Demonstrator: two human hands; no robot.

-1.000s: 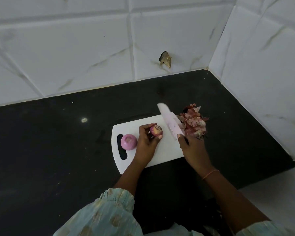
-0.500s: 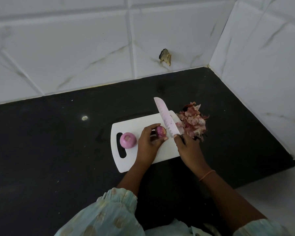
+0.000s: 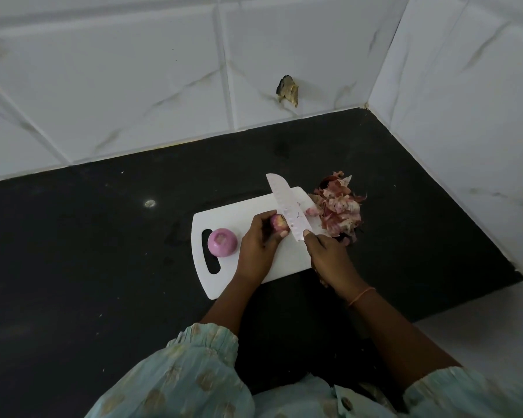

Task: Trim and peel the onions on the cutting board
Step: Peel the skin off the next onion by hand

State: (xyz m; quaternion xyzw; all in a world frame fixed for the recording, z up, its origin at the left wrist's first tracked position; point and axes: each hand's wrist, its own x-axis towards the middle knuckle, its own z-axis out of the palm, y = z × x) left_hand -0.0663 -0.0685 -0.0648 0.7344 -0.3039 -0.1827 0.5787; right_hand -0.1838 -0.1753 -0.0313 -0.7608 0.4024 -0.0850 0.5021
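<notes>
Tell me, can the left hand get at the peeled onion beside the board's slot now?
Probably not yet: the left hand grips a small onion under the knife. The peeled onion lies uncovered just left of it, so once freed, likely yes.

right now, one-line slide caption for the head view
Left hand holds a small onion on the board while the right hand cuts it with a knife.

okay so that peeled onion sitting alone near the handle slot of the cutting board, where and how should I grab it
Take the peeled onion across its round sides, coming from above. It sits with a flat trimmed face up and nothing touching it, so fingers can close around its widest part. Its skin looks smooth and likely slippery, so wrap rather than pinch. The left hand is nearest, but it now holds the small onion.
</notes>
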